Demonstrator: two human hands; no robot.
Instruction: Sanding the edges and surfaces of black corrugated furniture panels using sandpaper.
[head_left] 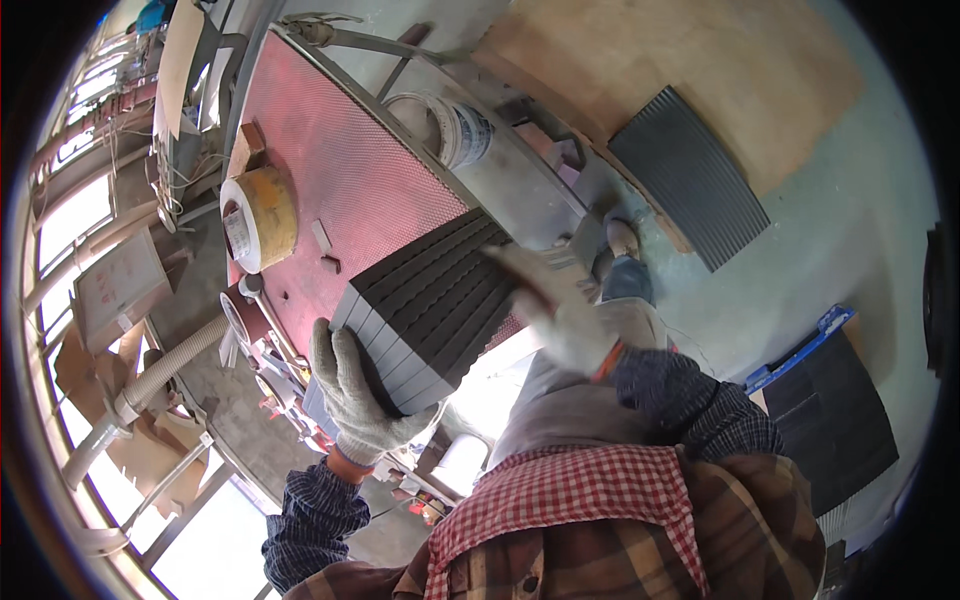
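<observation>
A stack of dark grey ribbed bars or strips (440, 290), with notched edges, rests tilted over the near edge of the red mesh-topped table. My left hand (365, 395), in a pale knitted glove, is closed around the stack's near left end, with its fingers up along the end faces. My gloved right hand (565, 315) is at the stack's right side, blurred by motion. Its fingers look stretched out toward the stack, and whether they touch it is not clear.
On the red table (330, 130) stand a yellow tape roll (268, 215), a brown block (247, 150) and small grey scraps. A white bucket (455, 130) is beyond its edge. Rightward, a stack of dark ribbed strips (690, 175) lies on brown board (660, 70), and black sheets (830, 430) lie nearer.
</observation>
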